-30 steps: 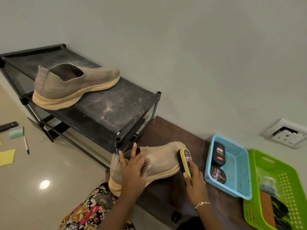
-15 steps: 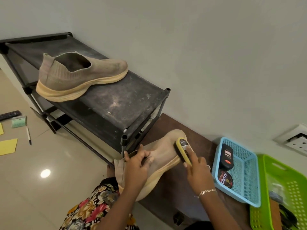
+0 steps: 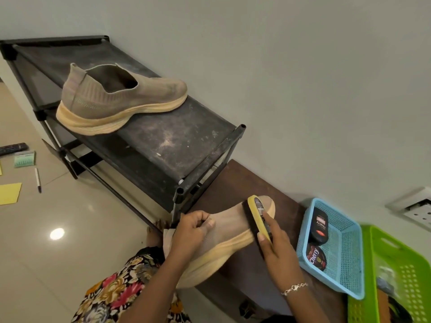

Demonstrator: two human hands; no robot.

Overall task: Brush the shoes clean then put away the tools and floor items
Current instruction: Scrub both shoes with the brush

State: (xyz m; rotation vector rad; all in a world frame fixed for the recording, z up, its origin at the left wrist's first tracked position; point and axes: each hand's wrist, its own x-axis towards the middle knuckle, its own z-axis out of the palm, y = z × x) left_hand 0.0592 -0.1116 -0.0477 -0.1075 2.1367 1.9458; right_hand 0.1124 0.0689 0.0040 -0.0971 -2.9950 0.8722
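Observation:
A beige knit shoe point(image 3: 229, 231) with a yellowed sole lies tilted over the edge of a low brown table point(image 3: 235, 183). My left hand point(image 3: 192, 231) grips it at the collar. My right hand point(image 3: 276, 243) holds a yellow-backed shoe brush point(image 3: 256, 215), its black bristles pressed against the shoe's toe end. The matching shoe point(image 3: 121, 101) stands on the top shelf of a dusty black rack point(image 3: 177, 145). On the floor at the left lie a remote point(image 3: 12, 148), a small green box point(image 3: 24, 159), a pen point(image 3: 38, 179) and a yellow paper point(image 3: 9, 193).
A blue basket point(image 3: 345, 250) on the table's right holds a black polish bottle point(image 3: 320, 227) and a Cherry polish tin point(image 3: 315, 257). A green basket point(image 3: 401, 276) with dark items stands further right. A wall socket point(image 3: 415, 209) sits above it. My floral-clothed lap fills the bottom.
The brush has slid along the shoe toward the toe end. My left hand has shifted its grip at the collar, and the shoe now tilts with its heel lower.

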